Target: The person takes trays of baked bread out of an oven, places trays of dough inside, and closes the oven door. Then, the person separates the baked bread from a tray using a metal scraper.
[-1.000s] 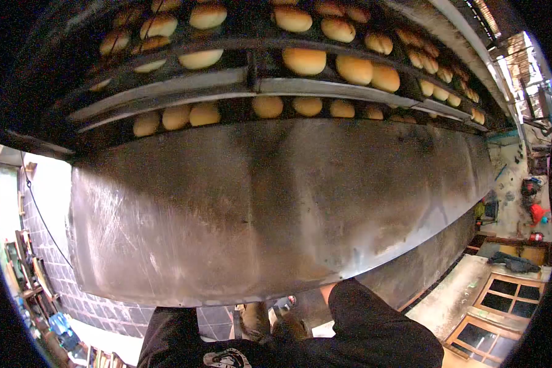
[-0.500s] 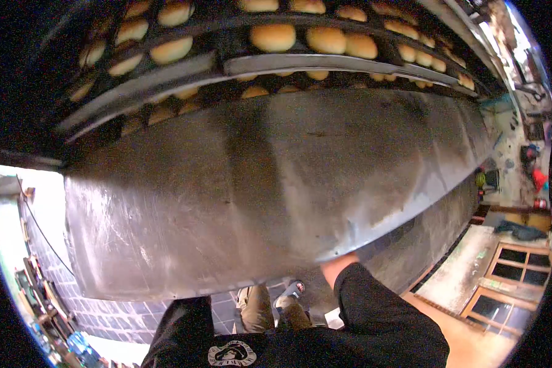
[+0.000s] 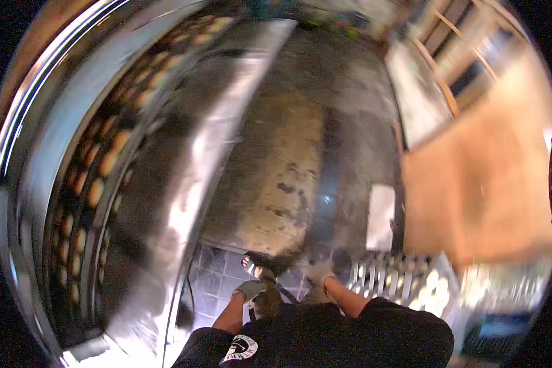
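My left hand [image 3: 250,289], in a light grey glove, hangs low in front of my body, close to my leg and the front edge of the metal counter [image 3: 190,178]. My right hand [image 3: 319,274], also in a pale glove, is held out low over the floor to the right of it. Motion smears both hands, and I cannot make out their fingers or anything in them. Rows of baked bread rolls [image 3: 107,165] sit on dark shelves beyond the counter, at the left.
A grey crate [image 3: 362,279] with pale round pieces in it stands at the right. Behind it rises an orange-brown surface [image 3: 472,196]. A white flat piece [image 3: 381,218] lies on the worn concrete floor [image 3: 282,153]. Dark tiles [image 3: 218,270] lie around my sandalled foot [image 3: 249,265].
My view has swung right, so the shelves and counter now lie at the left. My right hand has come away from the counter's edge, and both gloved hands now show low before me.
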The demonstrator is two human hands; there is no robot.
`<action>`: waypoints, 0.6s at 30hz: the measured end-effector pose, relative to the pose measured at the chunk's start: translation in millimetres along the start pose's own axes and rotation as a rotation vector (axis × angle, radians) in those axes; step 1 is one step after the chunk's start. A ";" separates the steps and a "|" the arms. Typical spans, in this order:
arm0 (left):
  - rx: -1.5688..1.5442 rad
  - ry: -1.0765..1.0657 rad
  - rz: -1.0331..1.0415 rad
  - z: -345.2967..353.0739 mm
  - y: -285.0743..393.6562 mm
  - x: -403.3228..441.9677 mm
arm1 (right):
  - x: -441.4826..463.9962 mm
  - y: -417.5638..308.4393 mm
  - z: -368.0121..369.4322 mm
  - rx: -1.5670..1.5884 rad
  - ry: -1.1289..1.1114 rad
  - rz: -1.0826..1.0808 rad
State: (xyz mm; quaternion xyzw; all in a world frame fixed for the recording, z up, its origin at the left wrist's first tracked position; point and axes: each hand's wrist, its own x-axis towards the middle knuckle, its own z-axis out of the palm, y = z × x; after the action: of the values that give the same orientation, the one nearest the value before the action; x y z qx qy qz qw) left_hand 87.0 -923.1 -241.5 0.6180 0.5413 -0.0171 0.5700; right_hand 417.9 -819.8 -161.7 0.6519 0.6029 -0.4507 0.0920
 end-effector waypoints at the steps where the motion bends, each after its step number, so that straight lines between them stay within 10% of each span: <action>1: 0.060 -0.092 0.071 30.0 -19.6 20.3 | -18.8 35.9 -4.7 0.087 0.108 0.111; 5: 0.317 -0.363 0.226 44.7 35.3 69.0 | -111.5 147.9 -8.5 0.593 0.384 0.388; 7: -0.137 -0.326 -0.157 75.7 36.4 121.4 | -171.0 185.8 -4.6 0.990 0.477 0.455; 9: 0.568 -0.440 -0.082 55.0 245.2 101.6 | -228.7 227.9 10.6 1.445 0.591 0.468; 11: 0.623 -0.328 0.000 102.8 305.6 134.3 | -272.6 279.8 52.8 1.707 0.705 0.468; 13: 0.285 -0.600 0.146 169.4 293.2 226.6 | -310.8 339.9 128.8 2.123 0.642 0.412; 16: 0.163 -0.447 0.381 241.4 421.1 230.5 | -385.8 365.4 162.5 2.394 0.831 0.748; 18: 0.035 -0.365 0.489 289.9 496.3 241.5 | -407.8 385.8 154.5 2.586 0.907 0.491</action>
State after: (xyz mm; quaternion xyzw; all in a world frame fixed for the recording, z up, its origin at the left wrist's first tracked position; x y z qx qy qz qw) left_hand 701.3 -858.9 -156.6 0.7263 0.2649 0.0004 0.6343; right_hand 733.8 -1307.9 -129.2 0.4491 -0.3884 -0.4061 -0.6946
